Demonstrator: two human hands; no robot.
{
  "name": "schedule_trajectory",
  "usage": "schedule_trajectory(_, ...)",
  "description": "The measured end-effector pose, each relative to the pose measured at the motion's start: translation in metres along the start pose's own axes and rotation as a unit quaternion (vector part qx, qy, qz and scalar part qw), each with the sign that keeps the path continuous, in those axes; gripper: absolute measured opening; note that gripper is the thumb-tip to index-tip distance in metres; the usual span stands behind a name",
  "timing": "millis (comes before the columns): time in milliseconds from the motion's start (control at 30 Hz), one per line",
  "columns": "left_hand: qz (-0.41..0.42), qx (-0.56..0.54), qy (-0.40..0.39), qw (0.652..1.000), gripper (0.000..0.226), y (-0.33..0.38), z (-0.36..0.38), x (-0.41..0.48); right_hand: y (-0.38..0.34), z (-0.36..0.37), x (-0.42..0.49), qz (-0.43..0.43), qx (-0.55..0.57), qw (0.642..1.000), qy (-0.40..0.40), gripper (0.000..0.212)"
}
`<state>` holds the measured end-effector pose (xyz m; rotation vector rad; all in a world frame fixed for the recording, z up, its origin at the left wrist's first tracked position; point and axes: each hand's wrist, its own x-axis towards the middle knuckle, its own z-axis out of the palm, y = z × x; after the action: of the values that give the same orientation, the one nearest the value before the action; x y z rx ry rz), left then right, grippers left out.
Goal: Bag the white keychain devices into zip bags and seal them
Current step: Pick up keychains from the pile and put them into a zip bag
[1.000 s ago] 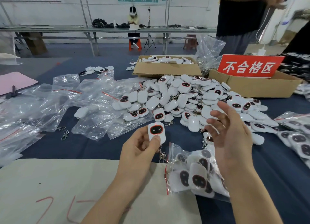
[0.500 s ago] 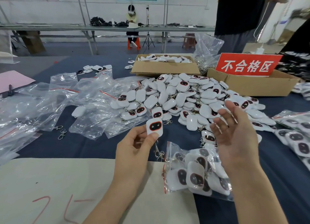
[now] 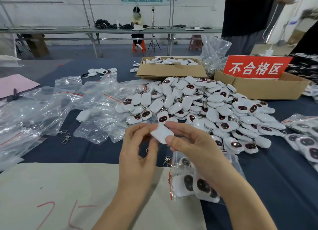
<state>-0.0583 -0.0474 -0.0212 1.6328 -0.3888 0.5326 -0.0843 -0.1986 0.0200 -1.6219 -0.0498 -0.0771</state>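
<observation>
Head view: now pinches device (image 3: 160, 134) between left grip (image 3: 137, 154) and newly arrived right grip (image 3: 192, 143), blank back up, near part-filled bag (image 3: 194, 186); looks ready for bagging.

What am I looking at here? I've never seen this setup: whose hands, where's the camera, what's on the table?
There is no machine: these are a person's two bare hands, filmed by one wide-angle camera worn on their head, looking forward and down. The left hand and right hand together pinch one white rounded plastic keychain device, its plain white side facing the camera. Behind it lies a big pile of the same devices on the dark blue table cover. Under the right forearm lies a clear zip bag with several devices already inside. Empty clear zip bags with red strips are spread on the left. Further back stand two brown cardboard boxes: one holds more devices, the other carries a red sign with white characters.
</observation>
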Motion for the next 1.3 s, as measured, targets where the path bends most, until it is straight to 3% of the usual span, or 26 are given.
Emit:
schedule_trajectory(67, -0.070, -0.081, 0.009, 0.994, 0.028, 0.004, 0.002, -0.001, -0.001, 0.002, 0.000, 0.001, -0.006, 1.000, 0.007, 0.031)
schedule_trajectory(167, -0.129, -0.144, -0.046, 0.980, 0.023, 0.010, 0.003, -0.002, -0.001, 0.006, -0.001, 0.004, 0.012, 1.000, 0.020, 0.026)
schedule_trajectory(233, -0.120, -0.129, -0.070, 0.982, 0.026, 0.012, 0.003, -0.003, 0.000, 0.007, -0.001, 0.010, 0.026, 0.999, 0.025, 0.024)
schedule_trajectory(600, -0.116, -0.148, -0.040, 0.981, 0.014, 0.011, 0.002, -0.002, 0.007, 0.009, 0.001, -0.001, 0.035, 0.996, 0.079, 0.018)
schedule_trajectory(833, -0.102, -0.097, -0.031, 0.990, 0.013, 0.009, -0.001, -0.002, 0.011, 0.014, 0.002, -0.021, 0.010, 0.995, 0.098, 0.025)
schedule_trajectory(1133, -0.105, -0.064, -0.047, 0.991, 0.016, 0.003, 0.000, -0.003, 0.022, 0.016, 0.004, -0.047, -0.127, 0.980, 0.149, 0.020)
schedule_trajectory(1233, -0.175, -0.133, -0.061, 0.974, 0.028, 0.001, 0.002, -0.001, 0.021, 0.018, 0.006, -0.101, -0.170, 0.970, 0.142, 0.027)
schedule_trajectory(1300, -0.229, -0.237, -0.084, 0.940, 0.038, 0.002, 0.002, 0.001, 0.020, 0.021, 0.006, -0.138, -0.202, 0.963, 0.114, 0.023)
